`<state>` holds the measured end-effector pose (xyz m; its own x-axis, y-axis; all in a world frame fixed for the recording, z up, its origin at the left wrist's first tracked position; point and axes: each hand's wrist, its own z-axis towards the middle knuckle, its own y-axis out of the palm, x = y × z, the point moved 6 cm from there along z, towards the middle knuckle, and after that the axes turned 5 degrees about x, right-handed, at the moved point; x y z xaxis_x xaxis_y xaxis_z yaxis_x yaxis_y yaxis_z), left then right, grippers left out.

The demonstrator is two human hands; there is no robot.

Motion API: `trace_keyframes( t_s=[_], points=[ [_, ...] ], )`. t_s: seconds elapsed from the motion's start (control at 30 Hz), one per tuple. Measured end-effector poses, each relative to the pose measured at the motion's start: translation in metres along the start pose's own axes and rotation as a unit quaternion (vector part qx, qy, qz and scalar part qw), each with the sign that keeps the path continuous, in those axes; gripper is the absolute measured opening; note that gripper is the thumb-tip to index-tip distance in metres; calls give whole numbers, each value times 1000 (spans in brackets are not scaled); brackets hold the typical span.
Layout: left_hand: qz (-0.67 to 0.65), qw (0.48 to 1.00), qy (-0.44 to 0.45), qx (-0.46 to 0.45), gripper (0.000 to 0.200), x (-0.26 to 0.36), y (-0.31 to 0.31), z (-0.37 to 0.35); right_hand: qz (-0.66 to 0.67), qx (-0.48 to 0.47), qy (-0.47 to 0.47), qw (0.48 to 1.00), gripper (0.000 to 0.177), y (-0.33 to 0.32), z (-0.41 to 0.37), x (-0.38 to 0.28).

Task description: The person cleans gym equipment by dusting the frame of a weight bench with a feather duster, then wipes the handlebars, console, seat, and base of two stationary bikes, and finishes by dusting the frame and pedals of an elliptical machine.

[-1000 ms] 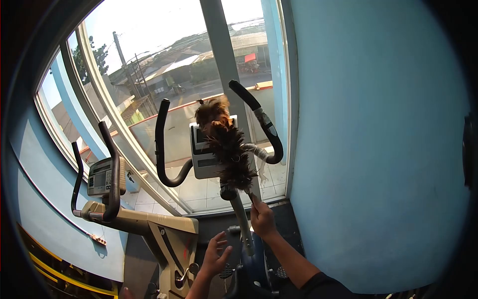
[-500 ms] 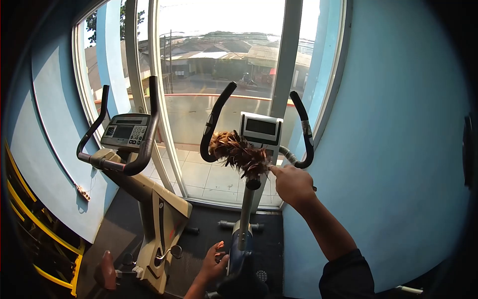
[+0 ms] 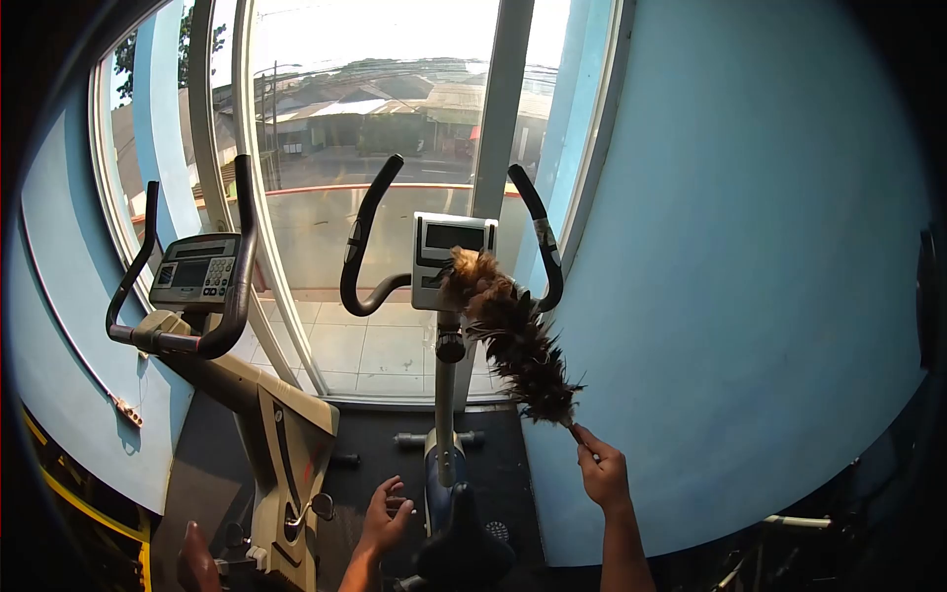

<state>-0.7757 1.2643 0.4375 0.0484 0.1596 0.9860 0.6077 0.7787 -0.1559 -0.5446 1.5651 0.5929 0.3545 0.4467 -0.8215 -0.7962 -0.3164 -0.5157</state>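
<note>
1. Your right hand is closed in a fist around the thin handle end of the feather duster. Most of the handle is hidden inside your grip.
2. That hand sits well below and to the right of the exercise bike's console. From it the duster slants up and to the left. The tip of its brown feather head lies at the console's lower right corner, and you cannot tell if it touches there.
3. Your left hand is open, with the fingers spread and slightly curled, and it holds nothing.
4. It hangs far below the console, just left of the bike's blue frame. You cannot tell whether it touches the frame.
5. Two curved black bars rise on either side of the console: the left handlebar and the right handlebar. The duster's feathers cross in front of the lower bend of the right one.
6. The post runs straight down from the console, and the feathers lie just to its right.
7. The second machine stands to the left of the console, with its own display and black grips. It is well apart from both your hands.
8. The window fills the space behind the console, and the blue wall stands to its right, close beside the duster.
</note>
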Motion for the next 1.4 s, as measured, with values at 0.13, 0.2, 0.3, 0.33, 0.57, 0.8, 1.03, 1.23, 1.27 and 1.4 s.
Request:
trace_keyframes(
  t_s=[0.13,0.2,0.3,0.33,0.57,0.8,1.03,1.23,1.27,1.4],
  points=[
    [18,1000,17,-12,60,16,20,13,12,31,33,999,42,9,23,36],
    [36,998,41,-42,60,19,38,26,3,39,29,999,46,30,50,53],
    [10,995,65,-76,61,43,72,48,4,58,-1,998,49,93,82,62],
    [13,994,67,-88,62,52,83,57,7,60,1,998,49,107,87,67],
    [108,971,180,-111,62,130,125,121,72,74,-21,994,48,148,73,92],
    [278,900,327,-76,72,199,144,194,196,-32,150,968,50,169,30,165],
    [502,795,341,-1,92,221,161,257,375,-73,218,898,51,203,49,129],
    [552,764,333,11,91,208,177,262,522,-60,285,801,53,201,79,80],
    [543,765,346,8,91,205,179,258,557,-16,284,781,52,195,76,81],
    [541,766,347,-8,92,194,183,246,492,-25,262,830,50,182,51,115]
  ],
)
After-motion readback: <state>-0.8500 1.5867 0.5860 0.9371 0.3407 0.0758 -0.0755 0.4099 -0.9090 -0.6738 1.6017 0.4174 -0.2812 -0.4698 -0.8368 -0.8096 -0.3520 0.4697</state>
